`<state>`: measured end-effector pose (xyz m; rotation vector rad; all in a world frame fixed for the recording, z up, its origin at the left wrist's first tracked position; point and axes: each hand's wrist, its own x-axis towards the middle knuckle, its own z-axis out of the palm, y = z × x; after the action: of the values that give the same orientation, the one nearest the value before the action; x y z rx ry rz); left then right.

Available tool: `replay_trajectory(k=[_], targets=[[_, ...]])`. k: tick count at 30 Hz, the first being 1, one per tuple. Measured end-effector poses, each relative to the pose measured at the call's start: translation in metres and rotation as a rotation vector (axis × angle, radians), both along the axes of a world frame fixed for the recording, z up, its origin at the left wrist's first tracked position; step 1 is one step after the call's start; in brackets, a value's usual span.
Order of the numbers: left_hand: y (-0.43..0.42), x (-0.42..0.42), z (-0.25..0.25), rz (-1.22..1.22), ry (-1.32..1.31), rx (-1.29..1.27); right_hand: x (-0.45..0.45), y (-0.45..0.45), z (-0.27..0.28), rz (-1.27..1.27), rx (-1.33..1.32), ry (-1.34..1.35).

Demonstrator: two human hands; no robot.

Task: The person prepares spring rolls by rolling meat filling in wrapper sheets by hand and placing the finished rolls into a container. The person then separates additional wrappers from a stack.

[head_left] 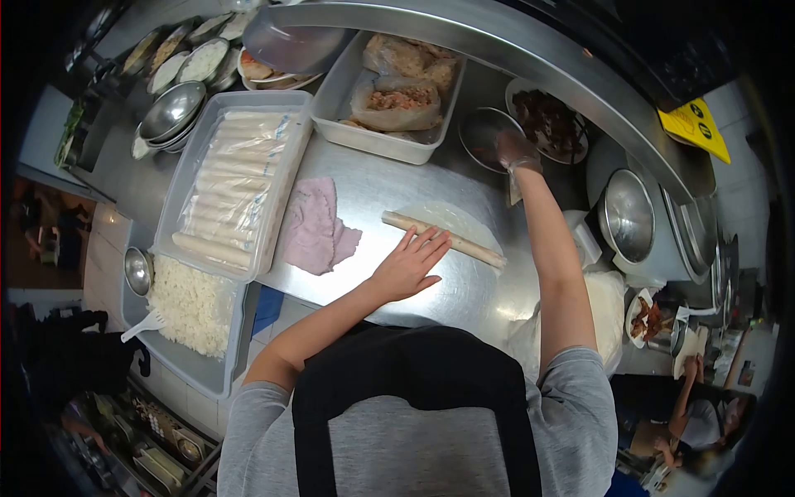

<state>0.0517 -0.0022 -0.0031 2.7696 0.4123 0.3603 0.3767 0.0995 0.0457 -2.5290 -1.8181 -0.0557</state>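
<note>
My left hand (411, 263) lies palm down with its fingers apart, fingertips touching the middle of a long pale rod or roll (474, 249). Beneath and behind the rod, a thin translucent round sheet (447, 218) is spread on the steel worktop (364, 178). Farther back on the right, my right hand (517, 152), in a clear plastic glove, reaches over the edge of a metal bowl (478, 132). Its fingers are blurred, and whether they hold anything is hidden. Left of my left hand is a crumpled pink cloth (313, 225).
A tub of white rolls (228, 178) and a tray of rice (190, 311) are at left. Behind stands a tub (377, 141) with bagged filling, beside a plate of dark food (546, 124). A metal shelf edge (497, 50) arches above. Another person (704, 418) is at lower right.
</note>
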Motion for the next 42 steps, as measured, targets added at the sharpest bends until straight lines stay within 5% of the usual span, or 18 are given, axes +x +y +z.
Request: replay_trajectory(k=[5, 7, 11, 14, 17, 20, 23, 28, 35, 40, 42], targets=[[-0.001, -0.001, 0.001, -0.014, -0.003, 0.001, 0.013, -0.017, 0.057, 0.232, 0.075, 0.226], [-0.001, -0.001, 0.000, -0.016, -0.007, 0.008, 0.007, -0.030, 0.069, 0.068, 0.039, 0.497], [-0.001, -0.001, -0.001, -0.013, 0.004, 0.026, -0.057, -0.057, 0.059, 0.147, -0.175, 0.845], [-0.002, -0.001, -0.004, -0.008, 0.013, 0.039, -0.116, -0.051, 0.014, 0.196, -0.355, 0.514], [-0.003, -0.002, -0.002, 0.010, 0.032, 0.061, -0.149, -0.042, -0.018, 0.197, -0.339, 0.456], [-0.003, -0.002, -0.008, 0.005, -0.003, 0.089, -0.114, -0.034, -0.025, 0.279, -0.581, 0.244], [-0.003, -0.003, -0.006, 0.005, -0.005, 0.082, -0.098, -0.040, 0.006, 0.130, -0.591, 0.349], [-0.001, -0.003, -0.004, -0.016, 0.018, 0.063, -0.145, -0.017, -0.016, 0.269, -0.437, 0.310], [-0.002, -0.001, -0.009, -0.012, -0.004, 0.059, -0.107, -0.031, -0.004, 0.223, -0.656, 0.367], [-0.001, 0.000, -0.005, -0.005, 0.015, 0.083, -0.159, -0.027, -0.017, 0.207, -0.296, 0.390], [-0.001, -0.001, -0.006, -0.009, 0.028, 0.065, -0.143, -0.031, -0.022, 0.179, -0.389, 0.366]])
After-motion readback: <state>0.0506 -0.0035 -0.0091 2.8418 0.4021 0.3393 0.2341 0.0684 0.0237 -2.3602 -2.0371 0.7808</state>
